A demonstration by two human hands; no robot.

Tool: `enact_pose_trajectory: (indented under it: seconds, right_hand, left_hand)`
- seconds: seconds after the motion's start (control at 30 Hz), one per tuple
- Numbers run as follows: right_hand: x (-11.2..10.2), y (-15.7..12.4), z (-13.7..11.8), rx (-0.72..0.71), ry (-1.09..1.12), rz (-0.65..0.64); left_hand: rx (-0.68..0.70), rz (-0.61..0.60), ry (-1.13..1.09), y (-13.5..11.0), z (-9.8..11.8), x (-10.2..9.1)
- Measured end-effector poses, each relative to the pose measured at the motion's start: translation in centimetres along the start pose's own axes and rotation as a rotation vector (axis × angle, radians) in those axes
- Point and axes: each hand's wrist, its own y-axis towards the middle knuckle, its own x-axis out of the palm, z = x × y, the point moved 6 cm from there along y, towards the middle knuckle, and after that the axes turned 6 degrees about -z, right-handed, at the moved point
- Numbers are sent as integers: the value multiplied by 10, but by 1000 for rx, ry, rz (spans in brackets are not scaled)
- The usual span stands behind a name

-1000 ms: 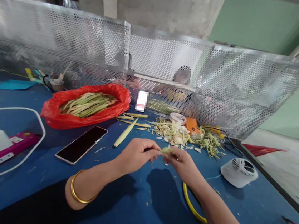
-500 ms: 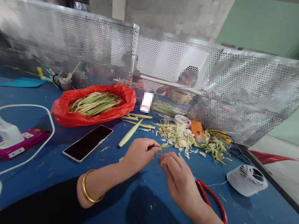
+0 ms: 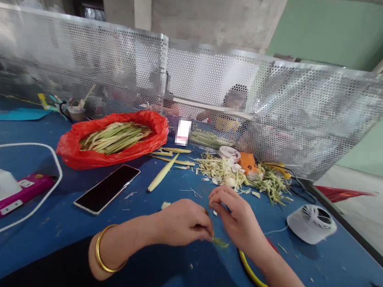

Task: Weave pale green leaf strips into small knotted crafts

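My left hand (image 3: 185, 225), with a gold bangle (image 3: 99, 250) on the wrist, pinches a small, blurred green plant piece (image 3: 220, 242) that sticks out past its fingertips. Just right of it and slightly higher, my right hand (image 3: 234, 213) is closed with its fingertips together; what they hold is too small to make out. A thin thread (image 3: 276, 231) runs from a white spool (image 3: 312, 224) and disappears behind my right hand. Under the right forearm lies a tool with a curved yellow handle (image 3: 254, 275), mostly covered. A pale green husk-wrapped stalk (image 3: 162, 172) lies beyond my left hand.
A red plastic bag (image 3: 82, 161) of long plant strips, a phone (image 3: 107, 188) and a magenta power strip (image 3: 8, 198) stand left. Behind my hands are plant scraps (image 3: 223, 169), a tape roll (image 3: 229, 154) and a perforated metal partition (image 3: 101, 50); people sit beyond it.
My left hand has moved down and right, carrying the green plant piece lower. My right hand has risen slightly, so the hands are now staggered. The view has shifted a little.
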Motion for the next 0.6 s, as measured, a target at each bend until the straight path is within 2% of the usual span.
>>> enact_pose_trajectory:
  seconds: [0.07,0.13,0.2,0.27,0.37,0.5,0.6]
  right_hand:
    - [-2,1,22,111,70,23]
    - [0,0,41,259,114,28]
    - [5,-2,46,335,124,4]
    - [9,-2,34,284,74,0]
    - [12,-3,2,97,-42,47]
    - [18,-7,-26,-90,-33,62]
    - [22,-7,-25,-89,137,39]
  left_hand:
    - [-40,62,-215,0,-2,-7]
    - [-129,234,-393,-2,-11,-20]
    - [-207,423,-510,-5,-21,-32]
    - [-263,561,-581,-9,-29,-39]
    - [-328,663,-645,-12,-39,-41]
    - [-335,647,-674,-11,-41,-34]
    - [-322,606,-611,-8,-39,-30]
